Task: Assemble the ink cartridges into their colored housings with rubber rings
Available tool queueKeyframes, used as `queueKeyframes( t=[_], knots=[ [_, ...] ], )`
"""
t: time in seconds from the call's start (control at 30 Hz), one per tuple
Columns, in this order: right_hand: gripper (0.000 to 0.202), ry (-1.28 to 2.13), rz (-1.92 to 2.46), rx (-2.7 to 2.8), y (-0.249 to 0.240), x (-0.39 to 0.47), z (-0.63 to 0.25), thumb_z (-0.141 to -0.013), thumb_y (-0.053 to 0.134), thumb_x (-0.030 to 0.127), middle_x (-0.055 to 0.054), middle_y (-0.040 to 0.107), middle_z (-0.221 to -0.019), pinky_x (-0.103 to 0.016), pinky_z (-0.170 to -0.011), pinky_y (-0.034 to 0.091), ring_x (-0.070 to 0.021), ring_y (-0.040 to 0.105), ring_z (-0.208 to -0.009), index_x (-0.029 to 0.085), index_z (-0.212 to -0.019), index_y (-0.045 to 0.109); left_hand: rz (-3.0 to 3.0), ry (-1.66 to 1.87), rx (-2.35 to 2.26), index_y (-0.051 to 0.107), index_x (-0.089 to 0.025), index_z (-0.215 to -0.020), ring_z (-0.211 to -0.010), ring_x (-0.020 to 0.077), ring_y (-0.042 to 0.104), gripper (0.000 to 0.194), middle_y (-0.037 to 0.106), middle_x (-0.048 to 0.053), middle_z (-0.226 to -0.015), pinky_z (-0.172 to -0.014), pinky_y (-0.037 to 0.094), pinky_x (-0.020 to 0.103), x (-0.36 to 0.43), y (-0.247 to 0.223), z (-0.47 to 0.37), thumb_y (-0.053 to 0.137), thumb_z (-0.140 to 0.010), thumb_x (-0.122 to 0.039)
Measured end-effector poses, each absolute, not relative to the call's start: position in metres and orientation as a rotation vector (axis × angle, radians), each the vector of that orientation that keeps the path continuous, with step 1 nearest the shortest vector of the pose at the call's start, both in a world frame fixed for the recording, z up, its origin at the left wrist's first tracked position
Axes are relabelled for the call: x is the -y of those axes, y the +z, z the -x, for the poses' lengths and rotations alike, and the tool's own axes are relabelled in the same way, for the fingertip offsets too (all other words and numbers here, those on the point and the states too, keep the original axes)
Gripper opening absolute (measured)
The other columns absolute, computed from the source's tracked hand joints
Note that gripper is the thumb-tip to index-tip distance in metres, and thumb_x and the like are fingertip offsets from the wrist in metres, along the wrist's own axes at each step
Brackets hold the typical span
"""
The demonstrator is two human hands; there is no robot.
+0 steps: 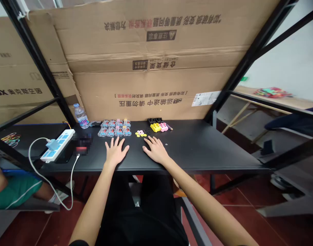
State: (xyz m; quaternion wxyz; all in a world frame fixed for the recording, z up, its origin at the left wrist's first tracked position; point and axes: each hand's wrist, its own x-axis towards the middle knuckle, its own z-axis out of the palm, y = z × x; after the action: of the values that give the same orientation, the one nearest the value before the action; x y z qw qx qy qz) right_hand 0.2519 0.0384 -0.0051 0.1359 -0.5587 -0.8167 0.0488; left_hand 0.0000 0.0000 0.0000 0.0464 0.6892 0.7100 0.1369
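Note:
My left hand (115, 152) lies flat on the black table (197, 147) with its fingers spread, holding nothing. Just beyond its fingertips are two rows of small clear plastic cases (114, 131) with red and blue parts. My right hand (155, 150) also rests palm down, empty, fingers a little apart. Close to its fingertips lies a loose group of small yellow, pink and black rings (141, 133). Behind them stand yellow plastic pieces (155, 127), pink plastic pieces (163, 127) and a row of black plastic pieces (155, 120). A tiny white bit (166, 144) lies right of my right hand.
A water bottle (81, 116) stands at the back left. Nearer are a white power strip (58, 145) and a white cable (33, 164) looping off the edge. Cardboard (151, 82) walls the back between black metal posts (233, 73). Another person's leg (18, 189) shows at left.

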Motion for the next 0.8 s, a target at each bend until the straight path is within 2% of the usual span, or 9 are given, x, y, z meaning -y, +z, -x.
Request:
queueKeyframes(
  t=[0.17,0.27,0.33,0.43,0.57,0.63,0.8],
  knots=[
    [0.062,0.123,1.592,2.358,-0.009,-0.038,-0.253,-0.107,0.046,0.051,-0.015,0.042,-0.172,-0.056,-0.131,0.025,-0.038,0.038,-0.158,0.019,-0.16,0.053,-2.254,0.634,-2.147,0.059,-0.026,-0.154,-0.167,0.0396,0.017,0.053,0.035,0.009,-0.176,-0.131,0.026,0.065,0.013,0.008,-0.004,0.054,-0.105,-0.046],
    [0.059,0.111,1.542,2.355,-0.01,-0.036,-0.253,-0.106,0.046,0.048,-0.016,0.045,-0.169,-0.055,-0.129,0.029,-0.0357,0.044,-0.154,0.019,-0.157,0.056,-2.393,0.759,-2.023,0.064,-0.027,-0.147,-0.163,0.0334,0.027,0.045,0.046,0.007,-0.168,-0.128,0.037,0.054,0.015,0.015,-0.001,0.053,-0.105,-0.039],
    [0.058,0.108,1.501,2.359,-0.008,-0.037,-0.254,-0.105,0.048,0.047,-0.016,0.046,-0.168,-0.053,-0.127,0.034,-0.035,0.045,-0.153,0.021,-0.156,0.057,-2.446,0.777,-1.941,0.066,-0.029,-0.143,-0.158,0.0326,0.037,0.042,0.052,0.006,-0.164,-0.124,0.043,0.052,0.003,0.021,0.002,0.054,-0.104,-0.039],
    [0.056,0.089,1.418,2.379,0.002,-0.053,-0.254,-0.101,0.055,0.043,-0.014,0.052,-0.163,-0.051,-0.119,0.044,-0.035,0.049,-0.149,0.023,-0.153,0.06,-2.536,0.771,-1.819,0.067,-0.029,-0.139,-0.15,0.0311,0.047,0.04,0.057,0.006,-0.159,-0.122,0.043,0.05,-0.035,0.036,0.004,0.058,-0.101,-0.036],
    [0.044,0.078,1.272,2.402,0.024,-0.103,-0.242,-0.1,0.056,0.032,-0.013,0.074,-0.135,-0.049,-0.114,0.047,-0.034,0.064,-0.127,0.023,-0.141,0.071,-2.635,0.794,-1.718,0.073,-0.028,-0.126,-0.129,0.0295,0.063,0.03,0.073,0.007,-0.136,-0.118,0.044,0.048,-0.097,0.059,0.004,0.058,-0.101,-0.029],
    [0.039,0.079,1.227,2.375,0.031,-0.131,-0.235,-0.102,0.052,0.027,-0.012,0.078,-0.126,-0.047,-0.11,0.049,-0.0313,0.066,-0.119,0.022,-0.133,0.075,-2.632,0.813,-1.727,0.075,-0.026,-0.121,-0.123,0.0286,0.066,0.028,0.076,0.008,-0.128,-0.114,0.044,0.046,-0.118,0.065,0.006,0.054,-0.103,-0.027],
    [0.036,0.091,1.137,2.242,0.022,-0.173,-0.235,-0.106,0.046,0.029,-0.009,0.08,-0.113,-0.042,-0.105,0.05,-0.0276,0.067,-0.108,0.021,-0.117,0.079,-2.599,0.795,-1.762,0.077,-0.025,-0.111,-0.12,0.0281,0.068,0.029,0.08,0.007,-0.117,-0.111,0.044,0.046,-0.132,0.055,0.02,0.049,-0.105,-0.024]
  ],
)
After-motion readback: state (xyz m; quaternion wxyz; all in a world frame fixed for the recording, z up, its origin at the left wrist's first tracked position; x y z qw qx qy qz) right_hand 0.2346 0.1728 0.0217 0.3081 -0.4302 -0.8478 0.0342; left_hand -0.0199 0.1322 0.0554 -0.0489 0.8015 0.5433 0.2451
